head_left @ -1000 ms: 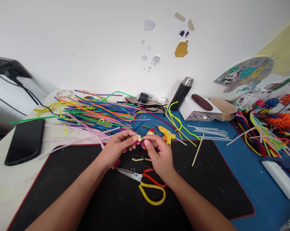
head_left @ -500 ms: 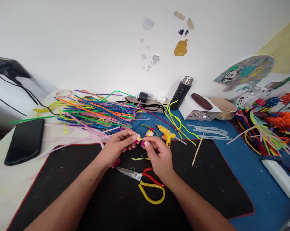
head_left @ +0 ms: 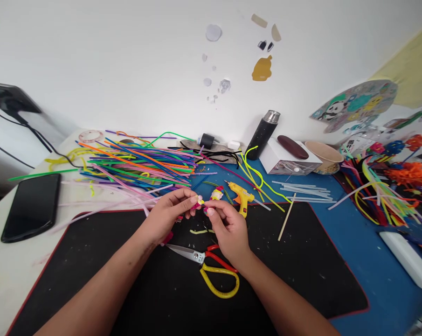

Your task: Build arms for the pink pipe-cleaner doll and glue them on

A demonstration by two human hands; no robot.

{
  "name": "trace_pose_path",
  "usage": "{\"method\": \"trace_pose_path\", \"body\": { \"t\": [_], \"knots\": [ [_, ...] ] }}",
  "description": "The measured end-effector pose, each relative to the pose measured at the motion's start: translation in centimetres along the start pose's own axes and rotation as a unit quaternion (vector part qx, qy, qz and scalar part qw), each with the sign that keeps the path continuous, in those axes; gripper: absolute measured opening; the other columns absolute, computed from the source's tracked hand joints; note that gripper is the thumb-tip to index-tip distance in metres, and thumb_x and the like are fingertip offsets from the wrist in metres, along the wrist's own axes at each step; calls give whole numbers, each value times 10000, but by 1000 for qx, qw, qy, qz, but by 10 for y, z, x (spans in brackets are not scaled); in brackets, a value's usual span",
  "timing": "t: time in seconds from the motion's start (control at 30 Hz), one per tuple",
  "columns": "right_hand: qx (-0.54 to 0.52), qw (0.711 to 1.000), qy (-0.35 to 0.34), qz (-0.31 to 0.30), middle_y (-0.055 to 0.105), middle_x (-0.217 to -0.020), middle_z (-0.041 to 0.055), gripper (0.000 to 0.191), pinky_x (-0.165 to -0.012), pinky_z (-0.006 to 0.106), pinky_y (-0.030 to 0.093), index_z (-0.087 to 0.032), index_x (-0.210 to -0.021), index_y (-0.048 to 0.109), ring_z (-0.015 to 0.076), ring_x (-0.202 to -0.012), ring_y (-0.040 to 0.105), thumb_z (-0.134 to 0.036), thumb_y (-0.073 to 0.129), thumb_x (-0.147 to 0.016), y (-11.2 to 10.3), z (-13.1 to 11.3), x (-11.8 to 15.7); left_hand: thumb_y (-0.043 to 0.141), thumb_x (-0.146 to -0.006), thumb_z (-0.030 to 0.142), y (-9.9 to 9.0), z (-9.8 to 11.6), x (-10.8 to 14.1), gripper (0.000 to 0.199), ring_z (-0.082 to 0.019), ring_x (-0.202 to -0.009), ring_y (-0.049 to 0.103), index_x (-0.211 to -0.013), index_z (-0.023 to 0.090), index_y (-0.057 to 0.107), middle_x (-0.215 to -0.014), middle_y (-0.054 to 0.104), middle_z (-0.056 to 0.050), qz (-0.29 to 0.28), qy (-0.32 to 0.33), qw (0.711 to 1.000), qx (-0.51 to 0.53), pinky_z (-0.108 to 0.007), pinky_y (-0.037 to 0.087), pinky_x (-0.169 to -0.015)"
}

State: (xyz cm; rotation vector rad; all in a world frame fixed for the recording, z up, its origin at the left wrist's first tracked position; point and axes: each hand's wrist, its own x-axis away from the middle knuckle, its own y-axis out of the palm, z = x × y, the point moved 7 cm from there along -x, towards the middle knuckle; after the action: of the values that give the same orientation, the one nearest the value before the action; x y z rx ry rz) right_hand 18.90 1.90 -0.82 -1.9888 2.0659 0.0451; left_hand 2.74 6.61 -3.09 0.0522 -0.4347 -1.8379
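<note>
Over the black mat (head_left: pixel 284 280), my left hand (head_left: pixel 172 212) pinches a small pink, white and yellow fuzzy piece (head_left: pixel 199 202) between thumb and fingers. My right hand (head_left: pixel 228 226) is closed at the right side of that piece, its fingertips on a small magenta bit (head_left: pixel 206 210). Just behind my hands lies a small red, yellow and white figure (head_left: pixel 217 193). Scissors (head_left: pixel 219 282) with red and yellow handles rest in front of my hands. A short pale green strip (head_left: pixel 201 231) lies between the hands and the scissors. Fingers partly hide the small pieces.
Many coloured pipe cleaners (head_left: pixel 137 161) lie at the back left, beside a black phone (head_left: pixel 31 207). A yellow glue gun (head_left: pixel 242 198), glue sticks (head_left: pixel 305 189), a wooden stick (head_left: pixel 287 217), a black flask (head_left: pixel 263 135) and a white box (head_left: pixel 289 161) are to the right.
The whole view has shifted slightly. My hands keep nearly the same pose, and the red and yellow figure behind them shows a little more.
</note>
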Motion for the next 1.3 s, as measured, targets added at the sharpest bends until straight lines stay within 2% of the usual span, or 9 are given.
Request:
{"method": "trace_pose_path", "body": {
  "t": [0.43, 0.77, 1.3],
  "knots": [
    [1, 1000, 6, -5, 518, -620, -40, 237, -521, 266, 334, -206, -1105, 764, 128, -538, 401, -384, 626, -1028, 1, 1, -1, 873, -796, 505, -1, -2, 0, 337, -113, -652, 564, -876, 198, 763, -733, 674, 3, 7, -3, 1000, -16, -220, 424, -617],
    [4, 1000, -4, 10, 458, -604, -61, 239, -509, 261, 323, -202, -1109, 758, 121, -522, 380, -376, 616, -1029, -3, -5, -1, 865, -790, 538, -1, 1, 0, 374, -116, -623, 535, -866, 190, 750, -704, 655, 4, 11, -7, 999, -33, -221, 390, -589],
    [15, 1000, -9, -8, 501, -613, -45, 244, -510, 265, 329, -210, -1108, 782, 121, -524, 394, -370, 611, -1039, -1, -5, 0, 871, -793, 514, -1, 0, 1, 353, -133, -662, 563, -885, 193, 758, -743, 673, -10, 9, -8, 999, -30, -233, 430, -623]
  ]
}}
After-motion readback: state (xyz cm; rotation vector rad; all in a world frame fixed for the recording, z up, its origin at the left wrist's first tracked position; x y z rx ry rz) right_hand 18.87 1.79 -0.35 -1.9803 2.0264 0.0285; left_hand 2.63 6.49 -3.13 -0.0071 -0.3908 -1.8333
